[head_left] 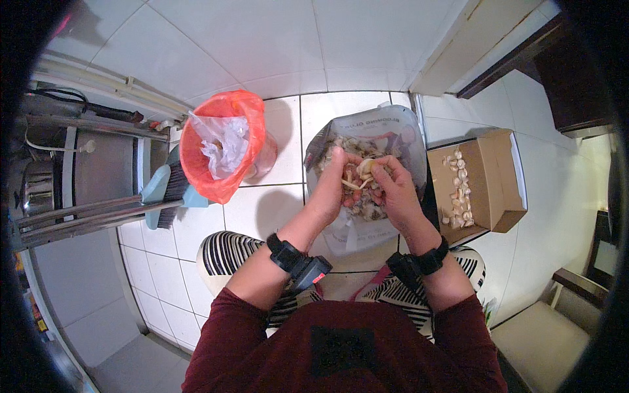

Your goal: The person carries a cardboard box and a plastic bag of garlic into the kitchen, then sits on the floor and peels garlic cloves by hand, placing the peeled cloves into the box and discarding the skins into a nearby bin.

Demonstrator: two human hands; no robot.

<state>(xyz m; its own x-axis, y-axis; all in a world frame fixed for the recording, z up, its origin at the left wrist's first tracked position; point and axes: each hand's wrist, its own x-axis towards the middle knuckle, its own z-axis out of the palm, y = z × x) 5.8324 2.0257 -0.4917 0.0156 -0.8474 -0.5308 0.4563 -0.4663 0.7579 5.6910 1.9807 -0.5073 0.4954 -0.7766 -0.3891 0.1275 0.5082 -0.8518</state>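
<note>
My left hand (342,175) is curled round a pale garlic bulb (364,169) from its left. My right hand (396,187) pinches the same garlic from the right, the fingers of both hands nearly meeting. Pale strips, which look like stem or skin, stick out between the fingers. Under both hands a translucent plastic bag (354,239) lies wide at the mouth, with garlic bulbs and loose skins (367,211) in it. To the right, a cardboard box (489,177) holds several loose garlic cloves (462,187).
A bin (265,160) lined with a red bag (196,157) stands to the left, with a crumpled white plastic bag (226,147) inside. Beside it are a brush and dustpan (164,190). A metal rack (78,216) is farther left; a chair (540,337) stands at the lower right.
</note>
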